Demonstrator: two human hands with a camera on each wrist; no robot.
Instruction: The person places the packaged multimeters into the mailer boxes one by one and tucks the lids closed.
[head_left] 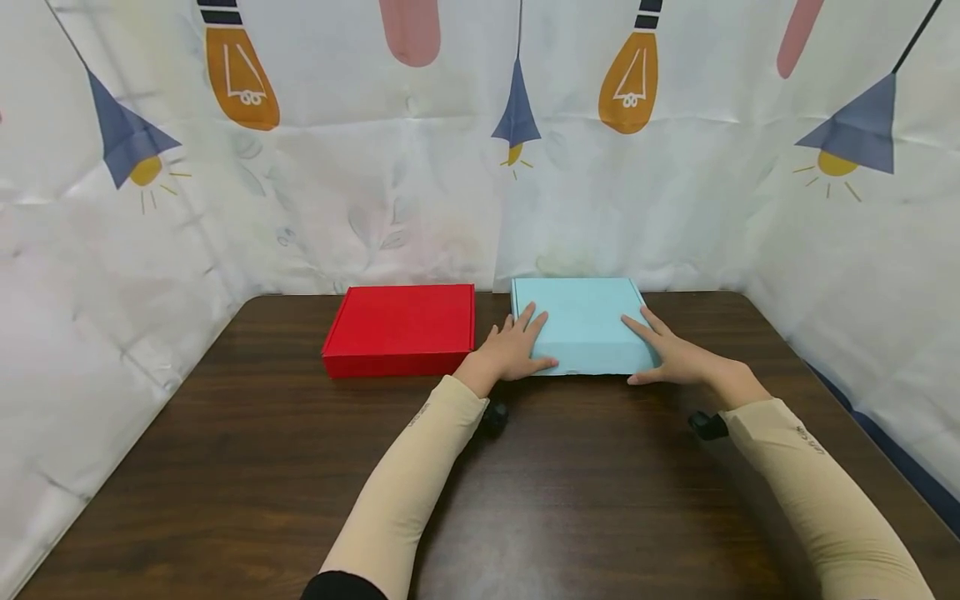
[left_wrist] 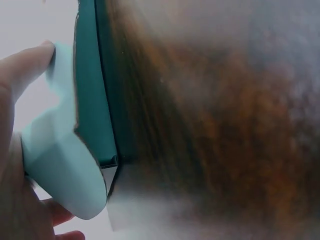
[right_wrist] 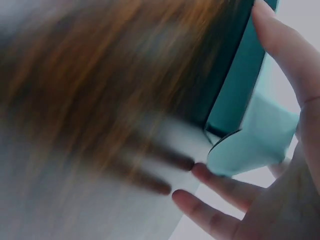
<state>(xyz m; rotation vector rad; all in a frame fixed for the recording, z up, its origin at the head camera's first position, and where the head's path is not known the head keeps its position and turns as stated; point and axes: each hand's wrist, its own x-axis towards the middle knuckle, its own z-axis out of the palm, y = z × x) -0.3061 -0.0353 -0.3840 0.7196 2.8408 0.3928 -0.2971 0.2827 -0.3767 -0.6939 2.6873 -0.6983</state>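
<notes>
A light blue cardboard box lies flat near the table's far edge, its lid down. In the head view, my left hand lies at its left front corner with fingers spread over the top. At the right front corner my right hand touches the box, fingers apart. The left wrist view shows a round-ended pale blue flap beside the thumb, standing off a darker teal side. A similar flap sticks out by the right fingers. Neither hand visibly pinches it.
A closed red box lies left of the blue one, a narrow gap between them. Both stand on a dark brown wooden table. Behind hangs a white curtain printed with lamps and bulbs.
</notes>
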